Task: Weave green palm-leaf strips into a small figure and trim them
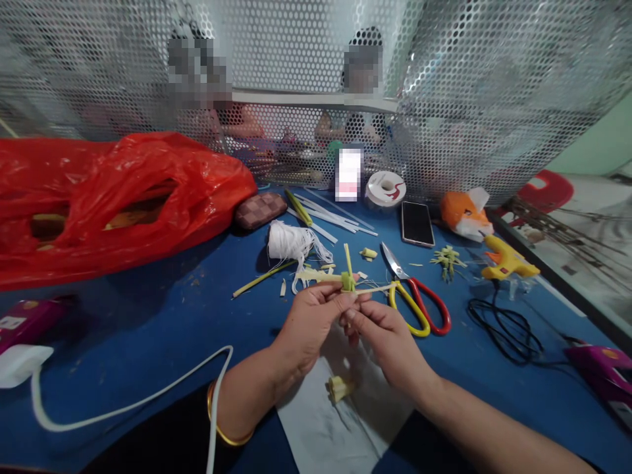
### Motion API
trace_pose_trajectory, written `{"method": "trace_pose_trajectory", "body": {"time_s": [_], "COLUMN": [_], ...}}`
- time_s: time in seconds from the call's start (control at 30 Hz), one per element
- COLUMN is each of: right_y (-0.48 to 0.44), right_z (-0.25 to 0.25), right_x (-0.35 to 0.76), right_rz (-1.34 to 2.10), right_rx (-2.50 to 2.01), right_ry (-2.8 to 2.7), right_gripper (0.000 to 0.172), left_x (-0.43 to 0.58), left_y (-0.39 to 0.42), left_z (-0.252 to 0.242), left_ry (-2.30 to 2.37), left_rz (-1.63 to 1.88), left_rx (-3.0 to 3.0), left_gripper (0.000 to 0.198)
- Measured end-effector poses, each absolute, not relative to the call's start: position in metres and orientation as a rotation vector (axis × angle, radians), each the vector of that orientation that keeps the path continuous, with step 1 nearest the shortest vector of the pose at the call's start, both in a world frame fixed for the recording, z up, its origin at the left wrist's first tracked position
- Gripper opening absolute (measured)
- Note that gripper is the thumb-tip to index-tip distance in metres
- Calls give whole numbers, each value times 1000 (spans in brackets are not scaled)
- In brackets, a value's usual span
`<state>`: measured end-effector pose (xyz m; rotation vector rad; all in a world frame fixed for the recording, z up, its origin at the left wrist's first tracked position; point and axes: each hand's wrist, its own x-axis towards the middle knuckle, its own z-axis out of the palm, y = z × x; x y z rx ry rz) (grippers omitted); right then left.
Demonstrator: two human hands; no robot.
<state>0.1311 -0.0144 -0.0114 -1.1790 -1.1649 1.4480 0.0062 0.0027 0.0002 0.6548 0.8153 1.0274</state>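
Paper sheet (326,428): lies white and creased on the blue table (148,329) under both forearms, with a small leaf scrap (340,388) on it.
Left hand (309,316): fingertips closed in a pinch on the woven leaf piece (348,282) from its left side; a gold bangle (220,424) sits on the wrist.
Right hand (380,336): thumb and forefinger pinched on the same piece from the right, touching the left fingertips.
Where it is: held above the table, between the white thread bundle (291,242) and the scissors (417,299), touching neither.
Step in hand: seemingly folding or tightening pale leaf strips around a green knot at the middle.
Next move calls for: probably a steady pinch on the knot by one hand while the other works a loose strip, so that the fold does not spring open.
Long axis: runs left to right across the view, the right end slightly lower.
Pointing: one short strip stands up from the knot, away from the person.
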Motion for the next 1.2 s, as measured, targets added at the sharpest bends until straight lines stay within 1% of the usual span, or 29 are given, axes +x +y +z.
{"method": "trace_pose_trajectory", "body": {"time_s": [0.13,0.3,0.47,0.57,0.63,0.7,0.8,0.93,1.1,1.2], "right_y": [-18,-22,-24,-26,-26,-24,-17,-5,-3,-4], "right_z": [-12,-10,-6,-5,-5,-6,-6,0,6,5], "right_x": [130,132,133,132,131,132,136,145,150,149], "right_rz": [1435,1295,1096,1072,1111,1219,1384,1327,1281,1289], "right_rx": [-1186,-1191,-1123,-1103,-1110,-1132,-1180,-1185,-1122,-1115], "right_ry": [-1264,-1541,-1821,-1881,-1870,-1819,-1558,-1152,-1201,-1228], "right_gripper": [40,36,35,35,35,34,34,36,29,30], "left_x": [5,3,2,2,1,-1,-4,-5,-5,-4], "left_y": [4,5,5,7,8,10,11,11,11,9], "left_z": [0,4,8,9,9,10,12,13,13,12], "left_ry": [876,918,949,957,954,946,919,873,895,951], "left_rz": [1058,1096,1114,1121,1121,1112,1116,1078,1011,1007], "left_rx": [625,640,643,660,651,642,646,644,709,748], "left_gripper": [39,30,35,31,29,31,36,38,36,33]}}
